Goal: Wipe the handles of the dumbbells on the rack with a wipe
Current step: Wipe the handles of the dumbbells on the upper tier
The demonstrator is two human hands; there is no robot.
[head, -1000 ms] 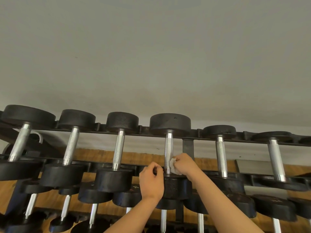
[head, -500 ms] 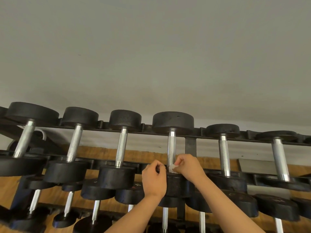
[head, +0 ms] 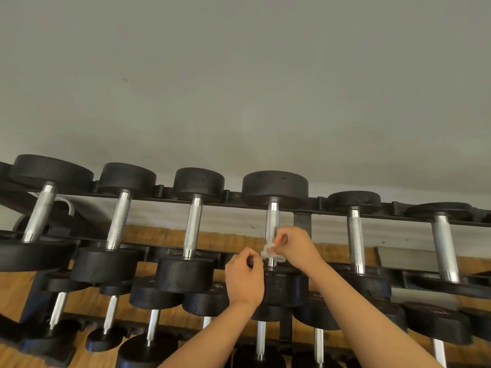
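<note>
1. Rack [head: 321, 202]: the top tier holds a row of black-headed dumbbells, their chrome handles running away from the camera. More dumbbells sit on the lower tiers [head: 155, 293]. Behind it are a grey wall [head: 239, 75] and a strip of wood panelling [head: 148, 235].
2. Dumbbell being worked [head: 275, 185]: fourth from the left on the top tier, just left of the rack's dark upright post [head: 302, 224]. Its knurled handle [head: 272, 221] is bare along the upper part and covered low down.
3. Wipe [head: 269, 251]: small, white and crumpled, bunched against the lower part of that handle, just above the near head [head: 284, 288]. A loose end trails right, under the knuckles.
4. Right hand [head: 296, 248]: raised to handle height with the back of the hand angled up and to the right. The fingers are curled in and pinch the wipe against the handle. The right forearm [head: 372, 314] comes in from the lower right corner and slopes up and left, with the wrist roughly in line.
5. Left hand [head: 245, 278]: lower and just left of the handle, in front of the near head, with the back of the hand facing the camera. The fingers are curled, and thumb and forefinger are drawn together close to the left edge of the wipe. I cannot tell whether they actually grip it. The left forearm [head: 212, 338] rises from the bottom edge, nearly straight up to the wrist.
6. The two hands sit close together, the right slightly higher.
7. The neighbouring handles to the left [head: 192, 227] and right [head: 356, 240] are bare, with no hand on them.
</note>
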